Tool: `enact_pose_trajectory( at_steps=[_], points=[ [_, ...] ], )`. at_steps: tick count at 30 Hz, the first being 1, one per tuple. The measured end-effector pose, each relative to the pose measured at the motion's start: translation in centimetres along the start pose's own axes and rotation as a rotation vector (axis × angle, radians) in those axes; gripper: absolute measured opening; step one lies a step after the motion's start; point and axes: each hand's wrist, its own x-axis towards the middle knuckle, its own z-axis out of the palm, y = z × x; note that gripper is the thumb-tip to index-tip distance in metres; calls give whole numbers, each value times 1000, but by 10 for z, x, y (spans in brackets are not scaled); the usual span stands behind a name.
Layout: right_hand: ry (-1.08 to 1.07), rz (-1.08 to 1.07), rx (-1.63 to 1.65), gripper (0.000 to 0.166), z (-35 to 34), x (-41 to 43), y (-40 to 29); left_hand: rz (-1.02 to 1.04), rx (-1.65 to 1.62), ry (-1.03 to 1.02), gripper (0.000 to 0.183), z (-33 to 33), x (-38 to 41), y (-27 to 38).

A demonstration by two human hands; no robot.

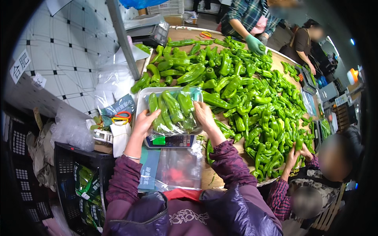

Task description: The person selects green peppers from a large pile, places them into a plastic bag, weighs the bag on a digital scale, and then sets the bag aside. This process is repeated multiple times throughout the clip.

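A clear plastic bag of green peppers (171, 110) lies over the white tray (141, 98) of a digital scale with a lit green display (159, 141). My left hand (145, 121) grips the bag's left side, and my right hand (203, 113) holds its right side. Behind and to the right spreads a large heap of loose green peppers (236, 88). Flat clear bags (180, 168) with printed parts lie in front of the scale, close to my body.
Red-and-yellow scissors (121, 117) lie left of the scale. A black crate (85, 147) with filled pepper bags stands at lower left. A metal post (124, 38) rises at the table's left edge. Co-workers handle peppers at the far side, a green-gloved hand (254, 44), and at the right (295, 155).
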Motion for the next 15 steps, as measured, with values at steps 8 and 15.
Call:
enact_pose_trajectory(
  at_steps=[8,15],
  points=[
    [-322,74,588,35,-24,-49,-12,-139,-529,-155,30,-3,-37,-4],
    [-358,132,602,54,-144,-36,36,-303,-683,-261,38,-6,-73,-48]
  ],
)
